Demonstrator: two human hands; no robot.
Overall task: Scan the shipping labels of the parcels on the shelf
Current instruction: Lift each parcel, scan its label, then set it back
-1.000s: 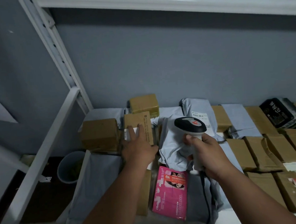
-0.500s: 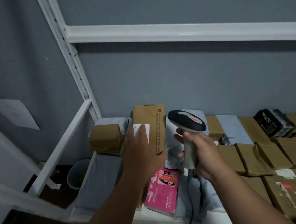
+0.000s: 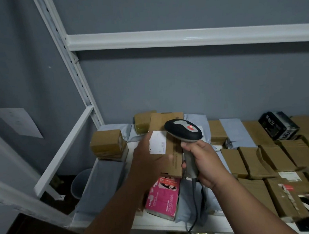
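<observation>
Head view | I see left hand (image 3: 148,160) gripping cardboard box (image 3: 170,151) | right hand (image 3: 202,160) clenching barcode scanner (image 3: 184,131) | risk: scanner overshoots shipping label (image 3: 157,142), misread.

A grey wall (image 3: 184,83) fills the background. Against it stands a white metal upright (image 3: 70,64) with a row of slots, leaning across the view, and a white horizontal rail (image 3: 181,37) runs rightward from it. A second white bar (image 3: 62,154) slants down to the left from the upright. On the left wall hangs a pale sheet of paper (image 3: 19,122); its print is too faint to read. Below, on the dark floor (image 3: 31,232), a grey waste bin (image 3: 81,184) stands beside the rack.
</observation>
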